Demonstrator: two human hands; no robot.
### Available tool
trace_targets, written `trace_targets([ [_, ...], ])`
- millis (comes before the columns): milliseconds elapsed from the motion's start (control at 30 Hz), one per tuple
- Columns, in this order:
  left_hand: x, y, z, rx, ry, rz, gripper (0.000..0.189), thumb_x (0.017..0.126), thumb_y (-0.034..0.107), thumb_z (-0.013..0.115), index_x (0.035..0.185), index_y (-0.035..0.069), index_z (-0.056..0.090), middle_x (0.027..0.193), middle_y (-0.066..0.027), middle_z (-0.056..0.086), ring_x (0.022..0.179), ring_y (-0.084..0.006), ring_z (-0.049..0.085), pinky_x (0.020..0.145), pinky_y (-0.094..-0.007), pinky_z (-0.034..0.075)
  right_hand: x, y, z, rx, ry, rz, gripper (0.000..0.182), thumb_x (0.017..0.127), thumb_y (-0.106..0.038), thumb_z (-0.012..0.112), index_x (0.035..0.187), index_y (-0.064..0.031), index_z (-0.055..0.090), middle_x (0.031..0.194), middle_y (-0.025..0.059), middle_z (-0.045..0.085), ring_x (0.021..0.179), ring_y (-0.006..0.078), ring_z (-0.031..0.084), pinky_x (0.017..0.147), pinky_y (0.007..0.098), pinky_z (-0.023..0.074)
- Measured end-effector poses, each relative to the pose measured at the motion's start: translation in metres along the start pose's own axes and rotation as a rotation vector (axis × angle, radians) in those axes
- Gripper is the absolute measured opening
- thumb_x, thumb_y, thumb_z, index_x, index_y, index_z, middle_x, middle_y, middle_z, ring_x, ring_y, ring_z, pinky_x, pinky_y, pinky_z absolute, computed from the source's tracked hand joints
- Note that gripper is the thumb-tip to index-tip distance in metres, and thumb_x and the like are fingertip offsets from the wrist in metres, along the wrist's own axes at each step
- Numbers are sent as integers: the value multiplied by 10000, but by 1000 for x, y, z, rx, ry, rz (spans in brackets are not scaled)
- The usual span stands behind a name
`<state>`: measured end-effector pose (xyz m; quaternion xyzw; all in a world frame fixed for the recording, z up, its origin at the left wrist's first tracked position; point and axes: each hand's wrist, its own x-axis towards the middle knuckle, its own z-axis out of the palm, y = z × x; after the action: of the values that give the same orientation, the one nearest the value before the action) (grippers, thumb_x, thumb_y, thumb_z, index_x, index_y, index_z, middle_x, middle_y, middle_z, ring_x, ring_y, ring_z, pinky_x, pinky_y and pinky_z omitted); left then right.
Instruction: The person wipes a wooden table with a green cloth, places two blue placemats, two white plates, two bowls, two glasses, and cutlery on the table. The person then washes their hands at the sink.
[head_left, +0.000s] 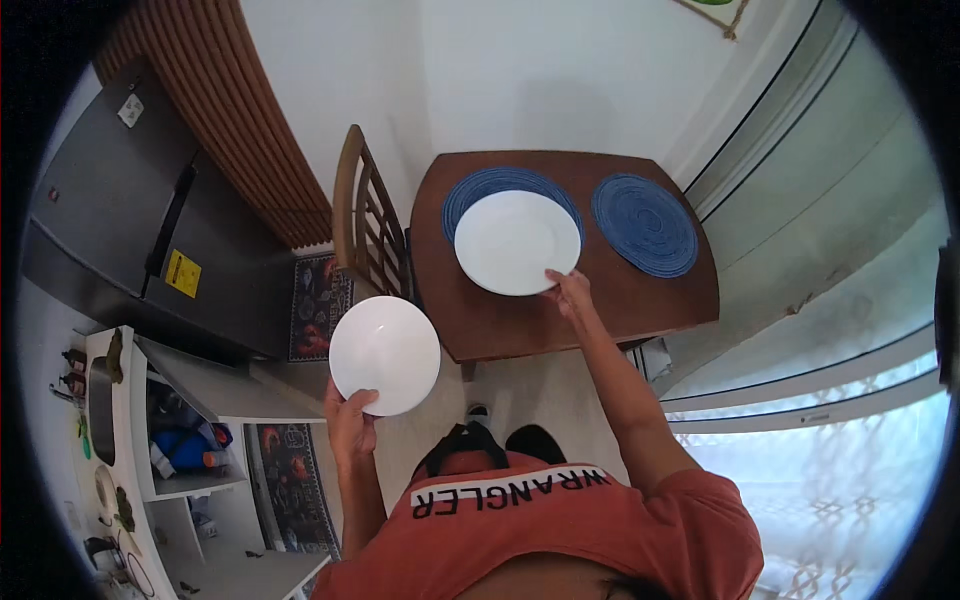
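Observation:
My left hand (351, 421) grips a round white plate (385, 355) by its lower rim, thumb on top, in front of the table's left corner. With my right hand (570, 294) I hold the near right rim of another white plate (517, 242), which looks larger. That plate overlaps a round blue woven placemat (510, 176) on the brown wooden table (510, 330); whether it rests on the mat or is just above it, I cannot tell. To the right, a second blue woven placemat (645, 225) lies on the table with nothing on it.
A wooden chair (367, 217) stands at the table's left side. Farther left are a dark refrigerator (165, 217) and a white cabinet with an open door (232, 382). Glass sliding panels (817, 300) are on the right. Patterned mats (319, 307) lie on the floor.

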<state>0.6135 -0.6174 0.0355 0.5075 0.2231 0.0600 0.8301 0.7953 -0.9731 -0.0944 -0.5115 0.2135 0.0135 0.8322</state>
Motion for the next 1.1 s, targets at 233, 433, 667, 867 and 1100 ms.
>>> trace_targets([
  [233, 18, -37, 79, 70, 130, 68, 623, 589, -95, 515, 1198, 7, 435, 1066, -117, 544, 939, -229, 570, 777, -318, 495, 123, -14, -15, -41, -81, 132, 367, 744, 17, 619, 1068, 56, 452, 987, 181, 570, 821, 281, 619, 653, 382, 574],
  [433, -7, -66, 147, 35, 342, 95, 600, 601, -102, 498, 1188, 4, 441, 1064, -118, 556, 910, -229, 595, 720, -308, 526, 174, -10, -29, -63, -160, 255, 371, 756, 5, 605, 1076, 84, 435, 1037, 210, 545, 867, 297, 607, 686, 396, 565],
  [667, -20, -99, 211, -18, 442, 161, 603, 601, -95, 511, 1192, 1, 444, 1063, -122, 561, 920, -235, 596, 735, -319, 532, 190, -8, -47, -68, -286, 295, 362, 778, -31, 601, 1059, 112, 422, 1034, 238, 537, 896, 314, 598, 686, 394, 569],
  [867, -24, -117, 228, -31, 421, 110, 625, 594, -92, 527, 1205, 6, 437, 1086, -122, 551, 939, -237, 587, 740, -321, 531, 195, -15, -53, -324, -335, 379, 389, 778, -79, 628, 1036, 120, 416, 908, 212, 575, 697, 279, 635, 553, 365, 570],
  [1100, -13, -118, 233, 9, 386, 96, 639, 585, -82, 545, 1208, 6, 433, 1087, -132, 546, 958, -253, 575, 772, -327, 512, 180, -30, -39, -668, 22, 73, 397, 672, -62, 711, 909, 88, 430, 820, 216, 585, 522, 250, 613, 392, 320, 521],
])
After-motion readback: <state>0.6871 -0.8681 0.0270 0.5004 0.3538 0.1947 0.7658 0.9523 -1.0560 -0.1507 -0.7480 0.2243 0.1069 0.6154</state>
